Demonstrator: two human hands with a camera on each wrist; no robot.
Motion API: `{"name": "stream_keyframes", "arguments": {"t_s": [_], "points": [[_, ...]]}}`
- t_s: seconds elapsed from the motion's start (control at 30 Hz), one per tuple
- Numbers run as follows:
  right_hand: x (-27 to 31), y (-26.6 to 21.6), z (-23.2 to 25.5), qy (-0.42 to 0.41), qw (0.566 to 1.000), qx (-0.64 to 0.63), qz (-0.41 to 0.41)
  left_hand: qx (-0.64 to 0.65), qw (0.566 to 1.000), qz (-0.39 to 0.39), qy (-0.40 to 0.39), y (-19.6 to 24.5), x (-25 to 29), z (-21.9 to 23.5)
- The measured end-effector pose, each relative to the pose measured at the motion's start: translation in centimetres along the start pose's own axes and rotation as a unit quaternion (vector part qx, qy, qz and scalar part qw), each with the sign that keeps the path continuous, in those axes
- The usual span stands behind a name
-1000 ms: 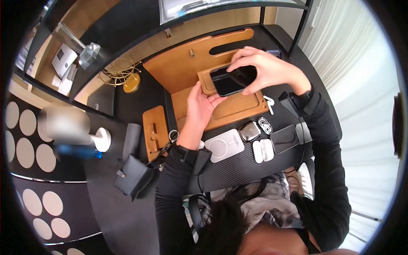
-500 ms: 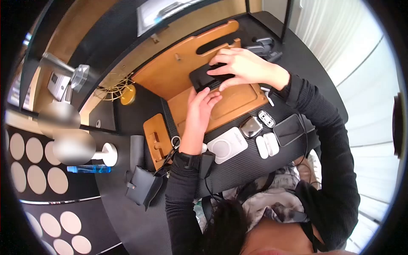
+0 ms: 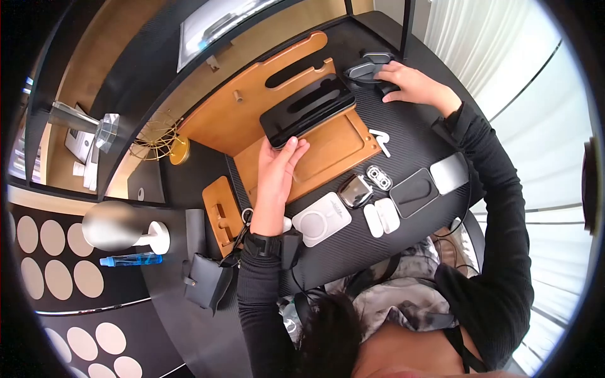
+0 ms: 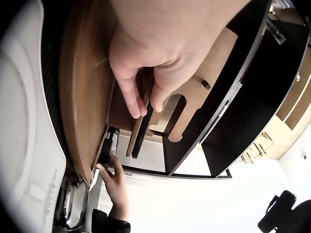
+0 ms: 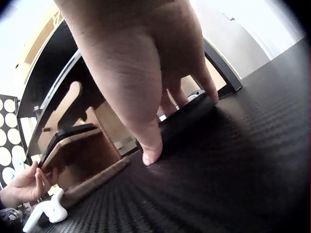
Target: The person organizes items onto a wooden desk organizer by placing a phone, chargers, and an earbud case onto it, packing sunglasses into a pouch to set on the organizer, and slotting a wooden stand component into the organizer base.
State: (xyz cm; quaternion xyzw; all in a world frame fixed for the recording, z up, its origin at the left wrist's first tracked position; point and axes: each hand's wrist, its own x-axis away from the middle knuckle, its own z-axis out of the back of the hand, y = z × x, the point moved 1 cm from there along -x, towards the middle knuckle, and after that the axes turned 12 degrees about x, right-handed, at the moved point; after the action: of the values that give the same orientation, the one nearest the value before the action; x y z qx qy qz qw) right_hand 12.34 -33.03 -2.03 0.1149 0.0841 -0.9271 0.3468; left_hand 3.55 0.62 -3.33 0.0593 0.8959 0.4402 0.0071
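Left hand (image 3: 275,173), grip spread, steadies phone (image 3: 307,109) on wooden stand (image 3: 328,148); right hand (image 3: 413,87), grip spread, touches a dark gadget (image 3: 365,69) on the worktop (image 3: 409,142).

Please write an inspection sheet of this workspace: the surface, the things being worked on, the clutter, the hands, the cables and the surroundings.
Surface: black carbon-pattern desk mat.
Job's things: black phone leaning on the wooden stand; wooden tray below it; dark gadget at the mat's far edge.
Clutter: white charger pad, white earbud case, shiny case, dark wallet, small wooden block, black pouch.
Hands: left hand touches the phone's lower edge; right hand rests on the dark gadget.
Cables: straps and thin leads hanging by the person's wrists.
Surroundings: gold wire ornament, blue bottle, dotted panel.
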Motion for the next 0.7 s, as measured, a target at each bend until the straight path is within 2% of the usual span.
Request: {"name": "stream_keyframes", "arguments": {"t_s": [0.03, 0.1, 0.13, 0.17, 0.23, 0.33, 0.37, 0.43, 0.47, 0.53, 0.57, 0.63, 0.7], "points": [[0.1, 0.1, 0.2, 0.003, 1.000, -0.001, 0.001, -0.011, 1.000, -0.003, -0.002, 0.2, 0.1, -0.1], [-0.1, 0.7, 0.4, 0.023, 0.997, -0.051, -0.057, -0.004, 1.000, 0.001, 0.007, 0.2, 0.0, 0.2], [-0.4, 1.3, 0.8, 0.074, 0.990, -0.111, -0.045, -0.012, 1.000, -0.007, 0.010, 0.3, 0.3, -0.1], [-1.4, 0.0, 3.6, 0.086, 0.955, -0.255, -0.121, -0.018, 1.000, -0.014, 0.012, 0.4, 0.3, -0.6], [-2.5, -1.7, 5.0, 0.123, 0.932, -0.327, -0.096, -0.039, 0.999, -0.022, 0.014, 0.4, 0.1, -0.4], [-4.7, -3.8, 5.6, 0.153, 0.938, -0.310, 0.025, -0.086, 0.995, -0.049, 0.033, 0.3, 0.3, -0.7], [-5.1, -4.5, 6.2, 0.108, 0.946, -0.303, 0.026, -0.110, 0.990, -0.074, 0.051, 0.4, 0.4, -0.8], [-6.0, -5.8, 5.7, 0.118, 0.953, -0.275, 0.049, -0.117, 0.989, -0.072, 0.057, 0.3, 0.3, -0.6], [-6.2, -6.3, 5.2, 0.144, 0.955, -0.249, 0.074, -0.145, 0.980, -0.119, 0.067, 0.3, 0.6, -0.9], [-6.0, -6.2, 4.1, 0.145, 0.952, -0.260, 0.070, -0.182, 0.961, -0.200, 0.065, 0.0, 0.6, -0.7], [-5.7, -6.3, 3.9, 0.151, 0.951, -0.262, 0.067, -0.179, 0.962, -0.193, 0.074, 0.0, 0.6, -0.6], [-4.8, -5.2, 3.4, 0.083, 0.942, -0.321, 0.042, -0.322, 0.906, -0.242, 0.131, 0.3, 0.5, -0.5], [-3.5, -4.9, 2.6, 0.128, 0.949, -0.287, 0.035, -0.419, 0.858, -0.271, 0.124, 0.4, 0.6, -0.1]]}}
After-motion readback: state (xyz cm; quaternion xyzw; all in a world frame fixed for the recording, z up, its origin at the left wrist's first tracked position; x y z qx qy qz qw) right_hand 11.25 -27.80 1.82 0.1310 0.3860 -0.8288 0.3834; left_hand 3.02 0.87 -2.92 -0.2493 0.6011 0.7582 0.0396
